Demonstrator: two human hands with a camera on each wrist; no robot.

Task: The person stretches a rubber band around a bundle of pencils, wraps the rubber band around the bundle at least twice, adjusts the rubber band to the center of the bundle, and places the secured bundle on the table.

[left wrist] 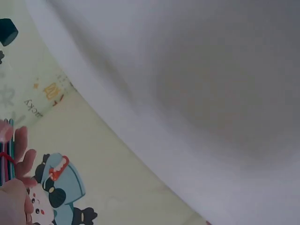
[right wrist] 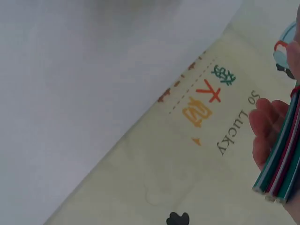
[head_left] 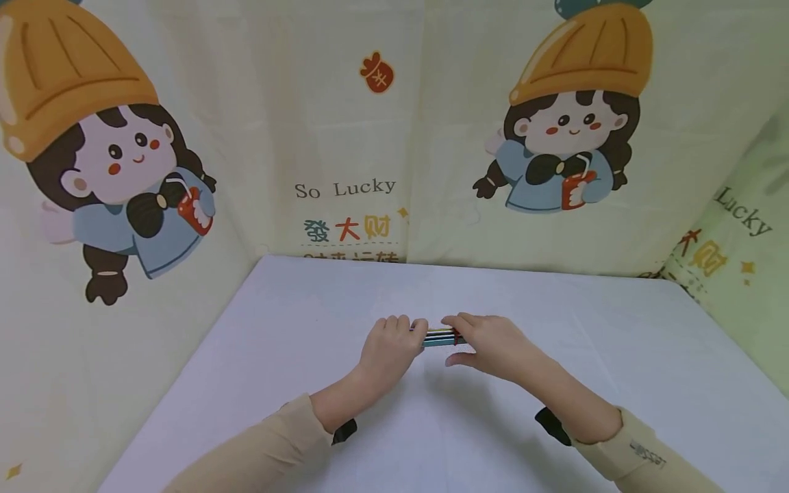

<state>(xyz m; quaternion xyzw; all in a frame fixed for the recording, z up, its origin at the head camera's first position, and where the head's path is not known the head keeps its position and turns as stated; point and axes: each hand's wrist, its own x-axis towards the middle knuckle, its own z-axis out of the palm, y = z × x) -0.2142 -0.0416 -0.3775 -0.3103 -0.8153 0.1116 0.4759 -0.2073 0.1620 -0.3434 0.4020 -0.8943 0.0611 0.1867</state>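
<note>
A bundle of slim striped pencils (head_left: 439, 335) lies level between both hands above the white table, with a thin red band (head_left: 457, 336) round it. My left hand (head_left: 391, 349) grips the bundle's left part, fingers curled over it. Around the right end, my right hand (head_left: 493, 346) is loosely arched, its fingers over the top near the band and its thumb apart below. In the right wrist view the teal, red and white pencils (right wrist: 281, 159) show blunt ends near my right palm. The left wrist view catches the right fingers (left wrist: 22, 145) spread behind the band.
A white cloth covers the table (head_left: 296, 301). Behind it and along both sides hang cream cloth walls (head_left: 456, 233) printed with cartoon figures and lettering. Each wrist carries a black camera (head_left: 553, 426) on its underside.
</note>
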